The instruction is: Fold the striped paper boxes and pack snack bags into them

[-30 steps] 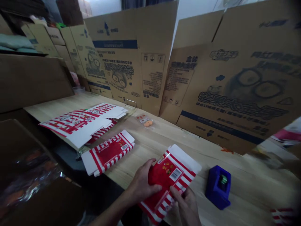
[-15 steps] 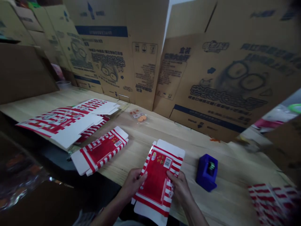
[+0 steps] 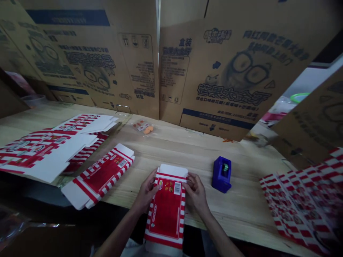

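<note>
A flat red-and-white striped carton [image 3: 167,207] lies lengthwise over the near edge of the wooden table [image 3: 187,150], its white flap pointing away from me. My left hand [image 3: 146,191] grips its left edge near the top. My right hand [image 3: 195,192] pinches its right edge at the same height. Both hands have fingers curled onto the carton.
A second folded striped carton [image 3: 100,175] lies to the left, beside a pile of flat striped blanks [image 3: 50,142]. A blue tape dispenser [image 3: 222,174] stands right of my hands. More striped blanks [image 3: 302,200] lie at the right. Large printed cardboard boxes [image 3: 214,67] wall the back; a small snack packet [image 3: 144,127] lies before them.
The carton has turned from slanted to straight, pointing away from me. Both hands have moved up to its two sides. My view has swung right and down, showing the right-hand blanks.
</note>
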A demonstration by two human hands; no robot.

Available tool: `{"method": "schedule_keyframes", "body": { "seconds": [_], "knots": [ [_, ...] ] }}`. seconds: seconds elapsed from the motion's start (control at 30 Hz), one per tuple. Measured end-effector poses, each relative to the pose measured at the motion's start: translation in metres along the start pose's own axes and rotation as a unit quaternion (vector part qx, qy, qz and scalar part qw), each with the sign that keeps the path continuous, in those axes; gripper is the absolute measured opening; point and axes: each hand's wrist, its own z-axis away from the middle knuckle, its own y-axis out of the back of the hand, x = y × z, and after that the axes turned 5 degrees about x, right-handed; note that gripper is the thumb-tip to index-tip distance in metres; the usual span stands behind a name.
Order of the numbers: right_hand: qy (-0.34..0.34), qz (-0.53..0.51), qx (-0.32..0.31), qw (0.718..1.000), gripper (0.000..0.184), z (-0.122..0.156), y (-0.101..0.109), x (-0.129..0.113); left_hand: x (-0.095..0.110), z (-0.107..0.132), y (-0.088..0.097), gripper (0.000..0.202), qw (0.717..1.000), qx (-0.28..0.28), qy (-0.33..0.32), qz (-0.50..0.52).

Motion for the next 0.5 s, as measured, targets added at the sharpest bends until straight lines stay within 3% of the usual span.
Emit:
{"method": "schedule_keyframes", "body": {
  "seconds": [0.17, 0.3, 0.4, 0.5],
  "knots": [
    [0.02, 0.075, 0.006, 0.997, 0.048, 0.0, 0.008, 0.009, 0.004, -0.003, 0.007, 0.058, 0.999, -0.017, 0.015, -0.028],
    [0.056, 0.141, -0.02, 0.988, 0.03, -0.005, 0.011, 0.005, 0.008, -0.017, 0.006, 0.026, 0.995, 0.061, -0.011, -0.073],
    [0.069, 0.137, -0.035, 0.988, 0.021, -0.015, 0.009, -0.001, 0.009, -0.031, 0.004, 0.021, 0.991, 0.1, -0.026, -0.086],
    [0.028, 0.078, -0.041, 0.996, 0.019, -0.024, 0.006, -0.006, 0.013, -0.042, 0.005, 0.015, 0.99, 0.097, -0.015, -0.098]
  ]
}}
